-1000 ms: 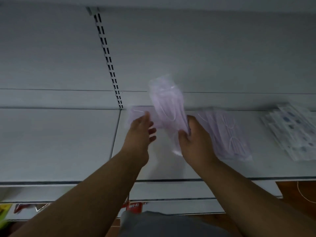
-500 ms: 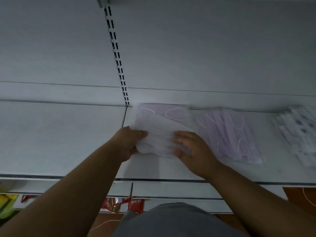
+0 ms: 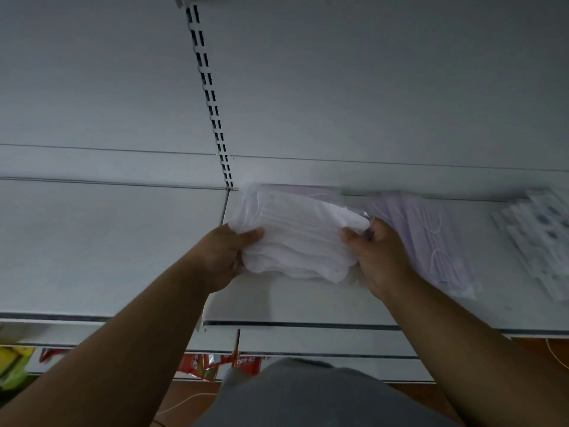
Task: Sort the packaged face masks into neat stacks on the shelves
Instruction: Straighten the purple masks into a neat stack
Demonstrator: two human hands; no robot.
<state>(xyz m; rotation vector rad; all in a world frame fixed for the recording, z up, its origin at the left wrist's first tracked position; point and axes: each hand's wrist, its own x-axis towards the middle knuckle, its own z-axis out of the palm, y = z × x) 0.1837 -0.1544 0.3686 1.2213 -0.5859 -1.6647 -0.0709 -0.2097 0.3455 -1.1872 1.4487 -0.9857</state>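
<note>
A bundle of pale lilac packaged face masks (image 3: 298,238) lies flat at the left end of the right shelf board (image 3: 277,300). My left hand (image 3: 228,254) grips its left edge, thumb on top. My right hand (image 3: 375,254) grips its right edge, fingers curled over it. More lilac mask packs (image 3: 431,238) lie fanned out just right of my right hand. A flat lilac pack (image 3: 308,195) shows behind the bundle, against the back wall.
White packs with blue print (image 3: 542,238) lie spread at the far right of the shelf. The left shelf board (image 3: 107,241) is bare. A slotted upright (image 3: 209,97) runs up the back wall. Red and yellow packets (image 3: 215,362) sit on a lower shelf.
The lilac pack held upright in my right hand came down flat onto the pile. Both hands now hold the bundle's ends, slightly nearer the shelf's back.
</note>
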